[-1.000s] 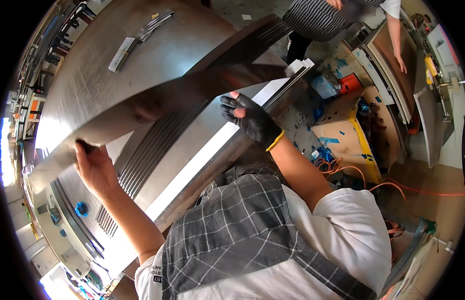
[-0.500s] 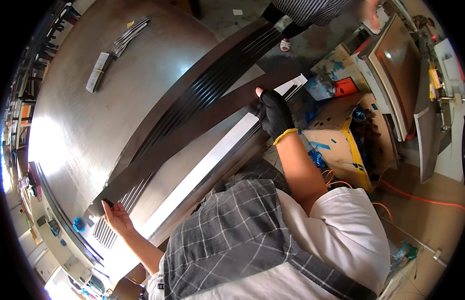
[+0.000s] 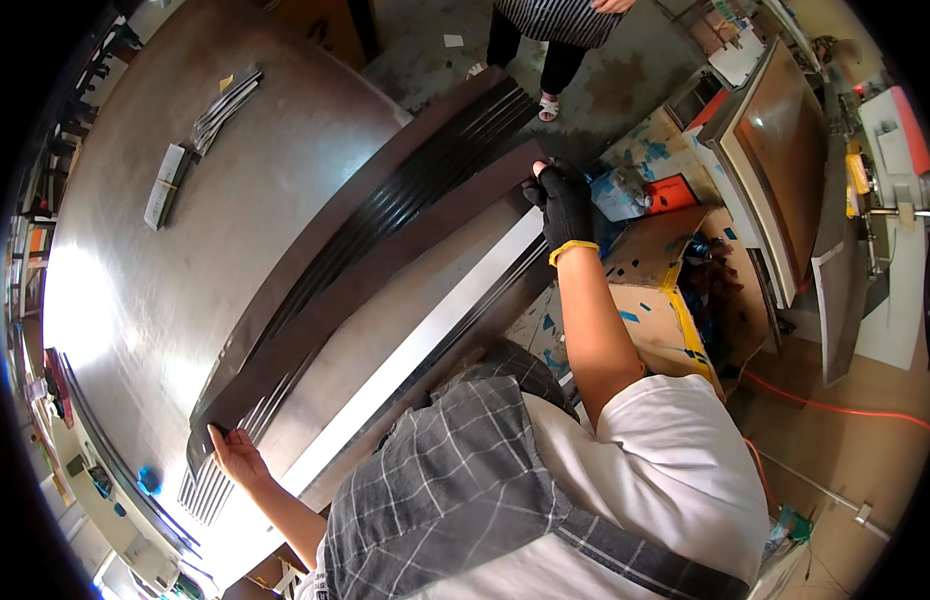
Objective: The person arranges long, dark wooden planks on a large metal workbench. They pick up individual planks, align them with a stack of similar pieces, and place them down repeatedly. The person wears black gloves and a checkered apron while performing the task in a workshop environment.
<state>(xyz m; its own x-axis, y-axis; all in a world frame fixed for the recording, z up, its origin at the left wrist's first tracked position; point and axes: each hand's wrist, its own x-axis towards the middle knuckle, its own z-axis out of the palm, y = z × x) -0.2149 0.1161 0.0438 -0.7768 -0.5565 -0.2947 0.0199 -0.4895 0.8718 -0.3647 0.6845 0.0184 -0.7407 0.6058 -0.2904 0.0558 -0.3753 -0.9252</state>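
Note:
A long dark brown strip [image 3: 425, 225] runs slantwise across the table in front of me, held at both ends. My left hand [image 3: 238, 458] is closed on its near-left end, thumb on top. At the far-right end my right hand [image 3: 565, 205], in a black glove with a yellow cuff and bare fingertips, grips the strip; some fingers are hidden. Just beyond lies a stack of dark ribbed strips [image 3: 380, 200]. Closer to my body, a white strip [image 3: 415, 355] lies along the table's near edge.
Two small bundles of grey strips, one banded [image 3: 165, 187] and one loose [image 3: 228, 108], lie on the metal table [image 3: 205, 260]. A cardboard box [image 3: 660, 325] with blue scraps stands at my right, near an orange hose [image 3: 835, 403]. Another person [image 3: 555, 40] stands past the table's far end.
My right hand has moved outward to the strip's far end, which earlier reached beyond it. My left hand keeps its hold. The view has shifted, and more of the other person's legs show.

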